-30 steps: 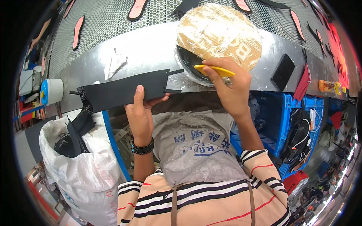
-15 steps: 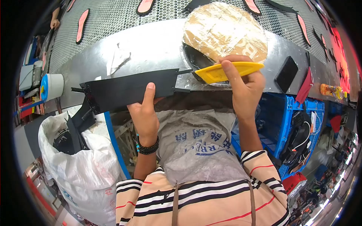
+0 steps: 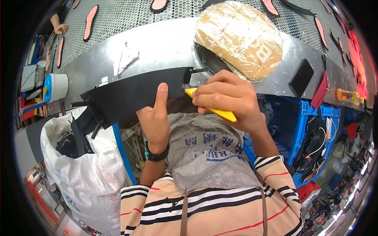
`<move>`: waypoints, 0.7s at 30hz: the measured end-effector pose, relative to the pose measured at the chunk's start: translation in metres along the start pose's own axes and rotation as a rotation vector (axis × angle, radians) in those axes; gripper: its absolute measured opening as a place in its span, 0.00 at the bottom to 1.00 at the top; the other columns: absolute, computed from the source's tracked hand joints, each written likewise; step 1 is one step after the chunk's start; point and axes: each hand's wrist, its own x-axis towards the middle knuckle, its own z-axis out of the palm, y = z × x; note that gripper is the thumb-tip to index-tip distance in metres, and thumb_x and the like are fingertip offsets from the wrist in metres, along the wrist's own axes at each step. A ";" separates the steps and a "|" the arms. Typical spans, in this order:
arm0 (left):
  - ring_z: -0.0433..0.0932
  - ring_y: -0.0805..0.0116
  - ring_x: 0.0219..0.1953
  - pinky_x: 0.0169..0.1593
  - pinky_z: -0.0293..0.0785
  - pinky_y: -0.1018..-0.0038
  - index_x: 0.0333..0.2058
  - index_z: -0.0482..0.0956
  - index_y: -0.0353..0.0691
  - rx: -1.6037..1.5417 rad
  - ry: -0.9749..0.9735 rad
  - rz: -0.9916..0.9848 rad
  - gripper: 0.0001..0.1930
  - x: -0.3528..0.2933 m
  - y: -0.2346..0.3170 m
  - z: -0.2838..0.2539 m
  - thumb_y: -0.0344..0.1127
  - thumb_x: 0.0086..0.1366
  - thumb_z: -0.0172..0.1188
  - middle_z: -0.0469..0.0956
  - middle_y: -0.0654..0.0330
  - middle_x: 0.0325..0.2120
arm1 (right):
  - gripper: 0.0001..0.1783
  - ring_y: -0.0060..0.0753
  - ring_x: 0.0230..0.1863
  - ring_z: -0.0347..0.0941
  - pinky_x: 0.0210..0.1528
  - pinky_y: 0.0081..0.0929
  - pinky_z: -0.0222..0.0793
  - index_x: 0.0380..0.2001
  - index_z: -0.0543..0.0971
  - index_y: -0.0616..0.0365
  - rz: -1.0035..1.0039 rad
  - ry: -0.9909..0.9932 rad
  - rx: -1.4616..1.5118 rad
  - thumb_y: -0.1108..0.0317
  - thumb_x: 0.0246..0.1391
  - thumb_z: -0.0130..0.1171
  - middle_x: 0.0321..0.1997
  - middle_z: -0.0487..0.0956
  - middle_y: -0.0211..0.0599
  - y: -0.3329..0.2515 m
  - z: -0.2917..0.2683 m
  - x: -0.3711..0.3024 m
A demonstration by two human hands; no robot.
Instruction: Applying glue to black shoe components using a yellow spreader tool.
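Note:
My left hand (image 3: 156, 118) grips a wide black strip of sheet material (image 3: 130, 92) by its lower edge, the thumb lying on top. Narrow tabs stick out at its ends. In my right hand (image 3: 226, 98) is a yellow-handled glue brush (image 3: 220, 113), its tip against the strip's right end, where a glossy wet-looking patch shows. The bristles cannot be made out. Behind my right hand sits a round pan (image 3: 206, 57) with a dark inside, partly covered by a cardboard disc (image 3: 240, 37) wrapped in clear film.
A mesh conveyor (image 3: 118, 25) carrying pink insoles (image 3: 90, 23) runs beyond the metal ledge (image 3: 94, 59). On the ledge lie a phone (image 3: 301, 78) and a white tub (image 3: 58, 86). Below are a white sack (image 3: 82, 173) and a blue crate (image 3: 293, 129). A co-worker's hand (image 3: 60, 29) shows far left.
My right hand has brought the brush down and left from the pan to the strip's right end, turning its handle toward me. The strip's left end has dipped slightly.

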 end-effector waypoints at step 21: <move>0.81 0.64 0.42 0.39 0.87 0.64 0.50 0.69 0.30 -0.319 0.188 -0.052 0.14 0.000 0.017 0.023 0.29 0.70 0.56 0.76 0.52 0.44 | 0.14 0.39 0.35 0.79 0.36 0.29 0.75 0.39 0.79 0.61 0.191 0.596 0.242 0.85 0.48 0.63 0.37 0.81 0.44 -0.015 0.036 0.001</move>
